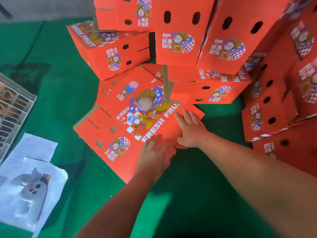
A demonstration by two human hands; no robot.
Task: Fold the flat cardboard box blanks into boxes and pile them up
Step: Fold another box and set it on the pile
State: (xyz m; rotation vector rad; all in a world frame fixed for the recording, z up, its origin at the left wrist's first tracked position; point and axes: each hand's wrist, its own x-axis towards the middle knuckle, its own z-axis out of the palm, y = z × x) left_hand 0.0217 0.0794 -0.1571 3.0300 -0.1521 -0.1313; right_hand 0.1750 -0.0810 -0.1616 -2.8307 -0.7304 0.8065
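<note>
Red folded boxes (178, 47) already form a sizeable pile, while the left hand (154, 157) and right hand (190, 129) press straight fingers on one box (123, 121) not yet stacked.

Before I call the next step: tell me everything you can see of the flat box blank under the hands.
The flat box blank is red printed cardboard, lying face up and skewed on the green floor covering. It shows a cartoon figure, blue and white checks, white "FRESH FRUIT" lettering, oval vent holes, cut slots and fold creases; brown raw board shows at its left edge. The left hand rests on its near edge, blurred; the right hand presses flat on its right flap. Its far edge runs under the folded boxes.
</note>
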